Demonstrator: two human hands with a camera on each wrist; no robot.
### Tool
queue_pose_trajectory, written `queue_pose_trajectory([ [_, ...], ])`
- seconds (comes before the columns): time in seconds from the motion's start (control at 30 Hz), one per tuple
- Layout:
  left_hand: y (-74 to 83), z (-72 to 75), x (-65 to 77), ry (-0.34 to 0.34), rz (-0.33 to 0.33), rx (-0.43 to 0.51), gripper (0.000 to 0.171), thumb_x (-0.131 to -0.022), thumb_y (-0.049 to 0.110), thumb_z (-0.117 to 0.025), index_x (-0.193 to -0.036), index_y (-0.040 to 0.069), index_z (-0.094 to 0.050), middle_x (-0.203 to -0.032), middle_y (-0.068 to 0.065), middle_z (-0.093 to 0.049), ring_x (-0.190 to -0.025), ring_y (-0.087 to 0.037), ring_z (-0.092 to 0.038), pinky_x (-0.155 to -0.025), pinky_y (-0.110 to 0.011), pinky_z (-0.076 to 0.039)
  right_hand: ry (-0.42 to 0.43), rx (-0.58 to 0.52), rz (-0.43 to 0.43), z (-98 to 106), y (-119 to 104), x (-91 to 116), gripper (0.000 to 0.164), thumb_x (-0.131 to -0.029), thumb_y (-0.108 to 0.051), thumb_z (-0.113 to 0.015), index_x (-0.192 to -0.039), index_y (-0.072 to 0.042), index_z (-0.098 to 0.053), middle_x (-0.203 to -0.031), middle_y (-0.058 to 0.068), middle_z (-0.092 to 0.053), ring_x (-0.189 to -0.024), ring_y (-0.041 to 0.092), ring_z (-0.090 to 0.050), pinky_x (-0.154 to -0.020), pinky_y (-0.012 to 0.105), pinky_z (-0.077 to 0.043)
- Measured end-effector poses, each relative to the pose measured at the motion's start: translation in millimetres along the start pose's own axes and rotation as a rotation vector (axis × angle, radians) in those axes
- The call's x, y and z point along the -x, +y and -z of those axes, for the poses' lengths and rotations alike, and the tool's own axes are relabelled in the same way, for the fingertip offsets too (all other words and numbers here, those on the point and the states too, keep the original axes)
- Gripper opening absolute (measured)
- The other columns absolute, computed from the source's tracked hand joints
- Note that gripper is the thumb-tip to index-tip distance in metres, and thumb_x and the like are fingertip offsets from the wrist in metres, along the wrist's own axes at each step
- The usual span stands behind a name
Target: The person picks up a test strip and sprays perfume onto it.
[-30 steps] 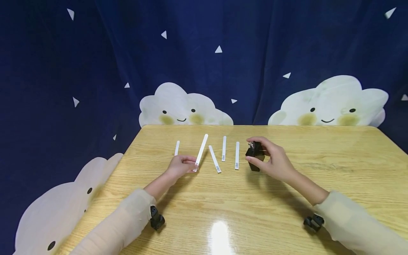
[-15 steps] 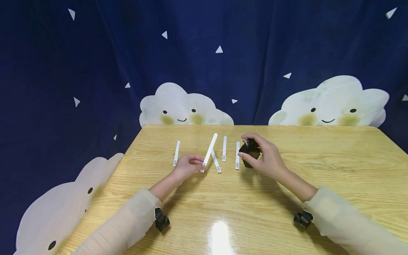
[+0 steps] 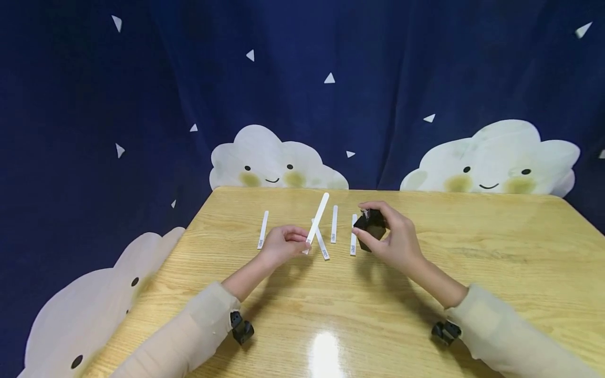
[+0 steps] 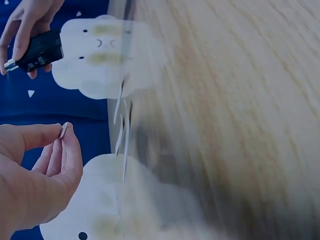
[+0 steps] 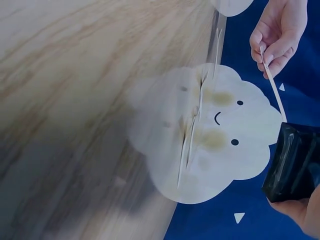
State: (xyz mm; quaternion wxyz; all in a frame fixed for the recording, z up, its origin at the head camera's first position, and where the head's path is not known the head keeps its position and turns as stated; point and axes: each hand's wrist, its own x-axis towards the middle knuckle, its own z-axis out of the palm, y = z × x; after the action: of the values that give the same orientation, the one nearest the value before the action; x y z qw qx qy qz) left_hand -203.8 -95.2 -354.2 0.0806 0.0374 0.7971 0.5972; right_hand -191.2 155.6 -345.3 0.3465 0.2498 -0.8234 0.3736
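Note:
My left hand (image 3: pixel 283 245) pinches a flat white strip (image 3: pixel 319 218) by its printed lower end, above the table, with its rounded end pointing up and away. From the left wrist view, only the strip's narrow edge (image 4: pixel 63 131) shows between thumb and fingertips. A black spray bottle (image 3: pixel 371 231) with a silver nozzle is in my right hand (image 3: pixel 400 237), held off the table and tilted. My index finger lies over its top by the nozzle, the thumb beneath. In the left wrist view the nozzle (image 4: pixel 11 65) is visible. Bottle and held strip are apart in the head view.
Several more white strips lie on the wooden table (image 3: pixel 293 325): one at the left (image 3: pixel 263 230), another behind the held strip (image 3: pixel 322 245), others near the bottle, such as a strip (image 3: pixel 334 224). A dark blue curtain (image 3: pixel 302 105) with white clouds hangs behind the table.
My left hand has moved right with its strip, which now overlaps a lying strip in view. The right hand has brought the bottle left, towards the held strip.

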Motion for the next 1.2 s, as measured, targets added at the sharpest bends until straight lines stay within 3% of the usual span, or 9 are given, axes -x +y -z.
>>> queue_pose_trajectory([
  [0.17, 6.5, 0.5, 2.8, -0.017, -0.025, 0.007, 0.020, -0.083, -0.005, -0.068, -0.102, -0.007, -0.066, -0.091, -0.020, -0.071, -0.072, -0.009, -0.068, -0.082, -0.042, -0.060, 0.024, -0.021, -0.019, 2.7, -3.0, 0.3, 0.047, -0.069, -0.013, -0.085, -0.112, -0.012, -0.065, -0.090, 0.004, -0.071, -0.063, 0.013, -0.057, -0.053, 0.017, -0.046],
  [0.37, 7.6, 0.4, 4.7, -0.014, -0.015, -0.002, 0.019, -0.082, -0.005, -0.068, -0.101, -0.005, -0.067, -0.089, -0.017, -0.071, -0.072, -0.010, -0.068, -0.083, -0.043, -0.060, 0.034, -0.074, -0.070, 5.3, -6.5, 0.0, 0.051, -0.068, -0.010, -0.086, -0.114, -0.014, -0.065, -0.086, 0.004, -0.071, -0.067, 0.011, -0.060, -0.060, 0.011, -0.051],
  [0.5, 7.3, 0.4, 5.9, -0.012, -0.011, -0.006, 0.019, -0.082, -0.005, -0.068, -0.101, -0.004, -0.067, -0.089, -0.017, -0.071, -0.073, -0.012, -0.069, -0.083, -0.043, -0.060, 0.050, -0.096, -0.051, 6.2, -8.0, 1.0, 0.054, -0.065, -0.006, -0.087, -0.114, -0.012, -0.066, -0.091, 0.006, -0.072, -0.070, 0.009, -0.062, -0.064, 0.008, -0.052],
  [0.7, 8.1, -0.6, 6.4, -0.014, -0.020, -0.009, 0.018, -0.082, -0.004, -0.068, -0.100, -0.003, -0.067, -0.090, -0.018, -0.071, -0.073, -0.011, -0.069, -0.083, -0.043, -0.060, 0.059, -0.102, -0.049, 8.7, -9.2, 2.1, 0.048, -0.068, -0.006, -0.085, -0.113, -0.008, -0.066, -0.097, 0.008, -0.072, -0.073, 0.007, -0.063, -0.065, 0.010, -0.054],
  [0.97, 4.9, 3.8, 5.1, 0.006, -0.004, -0.013, 0.019, -0.082, -0.004, -0.068, -0.101, -0.003, -0.067, -0.089, -0.017, -0.071, -0.073, -0.012, -0.068, -0.083, -0.043, -0.060, 0.037, -0.069, -0.119, 15.4, -7.4, 4.3, 0.050, -0.072, -0.008, -0.084, -0.117, -0.009, -0.063, -0.093, 0.008, -0.070, -0.074, 0.010, -0.063, -0.062, 0.013, -0.055],
  [1.2, -5.0, 12.0, -1.6, 0.041, 0.008, -0.011, 0.021, -0.082, -0.006, -0.068, -0.103, -0.007, -0.066, -0.090, -0.019, -0.071, -0.072, -0.011, -0.069, -0.081, -0.042, -0.060, 0.025, -0.097, -0.161, 23.6, -2.4, 8.1, 0.051, -0.073, -0.004, -0.082, -0.120, -0.009, -0.062, -0.094, 0.010, -0.070, -0.075, 0.002, -0.060, -0.066, 0.008, -0.052],
])
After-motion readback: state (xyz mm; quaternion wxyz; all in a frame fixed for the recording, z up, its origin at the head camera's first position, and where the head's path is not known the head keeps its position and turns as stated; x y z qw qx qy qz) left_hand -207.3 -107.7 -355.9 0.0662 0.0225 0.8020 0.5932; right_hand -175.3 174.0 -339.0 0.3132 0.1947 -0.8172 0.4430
